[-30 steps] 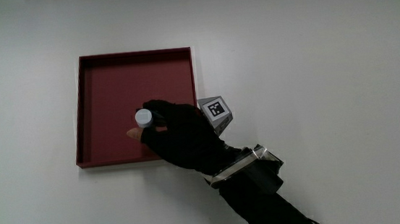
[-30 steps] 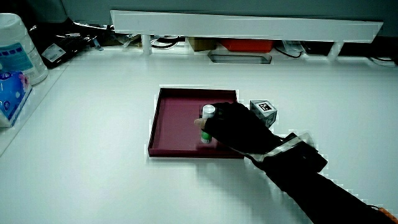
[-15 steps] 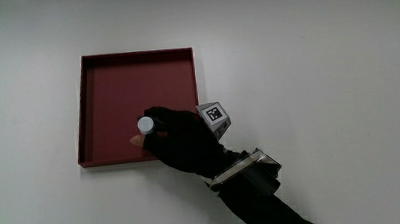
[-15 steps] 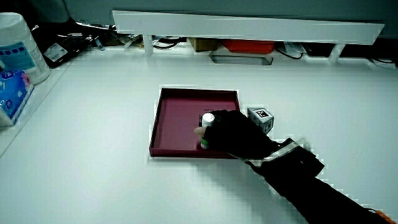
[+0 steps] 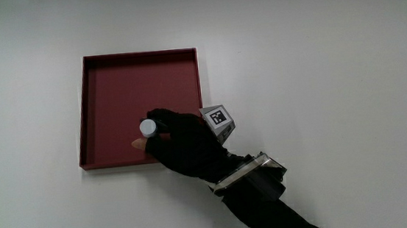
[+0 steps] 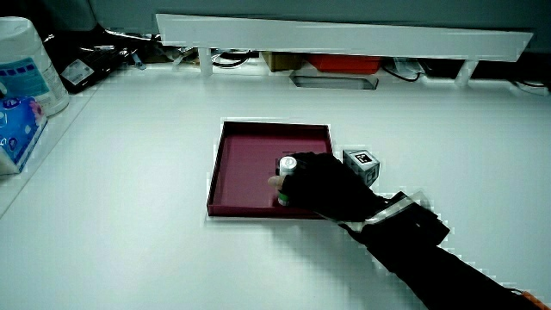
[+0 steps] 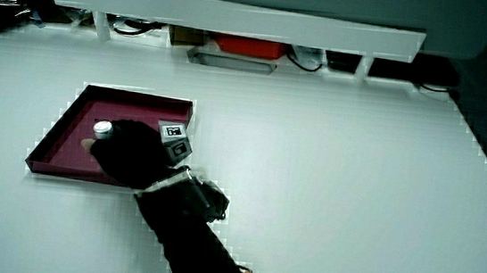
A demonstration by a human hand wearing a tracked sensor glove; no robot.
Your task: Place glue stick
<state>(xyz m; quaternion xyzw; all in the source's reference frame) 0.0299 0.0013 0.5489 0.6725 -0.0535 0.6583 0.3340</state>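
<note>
A glue stick (image 5: pixel 148 127) with a white cap stands upright inside the dark red square tray (image 5: pixel 112 85), near the tray wall closest to the person. The hand (image 5: pixel 180 142) in its black glove is curled around the stick's body; a bare thumb tip shows beside it. In both side views the glue stick (image 6: pixel 287 165) (image 7: pixel 102 128) shows its white cap above the fingers, and a green part shows low down in a side view. The hand (image 6: pixel 323 185) (image 7: pixel 129 157) reaches over the tray's near wall. The patterned cube (image 5: pixel 218 117) sits on the hand's back.
The tray (image 6: pixel 250 146) (image 7: pixel 94 109) lies on a white table. A low white partition (image 6: pixel 344 34) with cables and boxes under it runs along the table's edge farthest from the person. A white canister (image 6: pixel 21 65) and a blue packet (image 6: pixel 17 129) stand at another table edge.
The hand with the glue stick has drawn slightly nearer to the person inside the tray and settled lower; over the last half second it has hardly moved.
</note>
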